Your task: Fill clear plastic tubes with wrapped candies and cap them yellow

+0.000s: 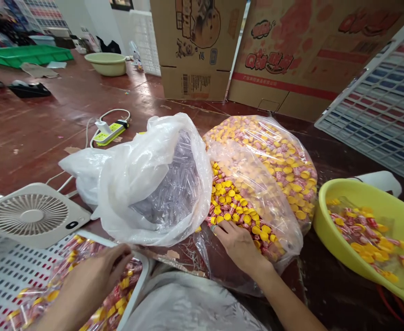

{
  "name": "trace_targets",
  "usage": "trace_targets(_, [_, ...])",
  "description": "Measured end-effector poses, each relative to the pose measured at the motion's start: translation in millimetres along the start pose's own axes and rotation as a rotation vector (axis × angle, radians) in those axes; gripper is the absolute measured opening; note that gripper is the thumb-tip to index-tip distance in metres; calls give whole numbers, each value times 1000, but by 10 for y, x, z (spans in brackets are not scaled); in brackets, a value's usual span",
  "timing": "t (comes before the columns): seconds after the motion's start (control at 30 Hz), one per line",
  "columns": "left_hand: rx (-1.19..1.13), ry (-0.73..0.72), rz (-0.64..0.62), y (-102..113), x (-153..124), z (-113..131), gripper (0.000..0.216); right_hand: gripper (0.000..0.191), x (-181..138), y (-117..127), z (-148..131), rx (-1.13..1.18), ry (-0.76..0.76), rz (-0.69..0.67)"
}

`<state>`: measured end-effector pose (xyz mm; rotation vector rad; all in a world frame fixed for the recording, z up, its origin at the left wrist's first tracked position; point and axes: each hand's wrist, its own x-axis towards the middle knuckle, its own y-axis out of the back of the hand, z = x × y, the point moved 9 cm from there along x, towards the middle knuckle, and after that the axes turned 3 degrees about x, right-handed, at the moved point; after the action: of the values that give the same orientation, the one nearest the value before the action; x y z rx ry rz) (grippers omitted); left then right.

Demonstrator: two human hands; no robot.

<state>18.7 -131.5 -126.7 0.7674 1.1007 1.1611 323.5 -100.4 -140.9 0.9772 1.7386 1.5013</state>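
Observation:
My right hand (238,243) reaches into the mouth of a clear plastic bag (257,179) of small red-wrapped pieces with yellow caps (231,197). Its fingers are bent together at the pile's near left edge; what they pinch is hidden. Over a white slatted basket (2,271) hangs my left hand (101,266), thumb and forefinger apart, with nothing visible between them. Clear tubes with yellow caps and red wrappers (119,294) lie in the basket beneath it. Between my hands, a white plastic bag (129,179) gapes toward me, full of clear empty tubes (170,197).
A yellow basin (329,220) with more capped pieces stands at the right. At left are a small white fan (32,214) and a power strip (110,133) with cables. Cardboard boxes (195,82) and a white grid crate (377,101) stand behind.

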Motion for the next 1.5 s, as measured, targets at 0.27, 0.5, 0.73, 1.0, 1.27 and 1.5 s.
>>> trace_targets(0.27, [202,81,18,-58,721,897,45,21,-160,210,71,219,-91,236])
trace_targets(0.5, [-192,67,99,-19,654,766,31,28,-385,260,218,923,-382,360])
trace_targets(0.73, [-916,-229,-330,-187,207,1190,30,19,-179,82,-118,1502,-476,76])
trace_targets(1.0, [-884,-368,-536,-476,-57,1584,22,27,-231,-176,-178,1479,-495,-151])
trace_targets(1.27, [-754,-348,-393,-638,-51,1503,28,27,-223,-370,-275,1448,-477,-284])
trace_targets(1.5, [-209,-136,-227,-325,-163,-23,28,10,78,40,-94,530,-297,44])
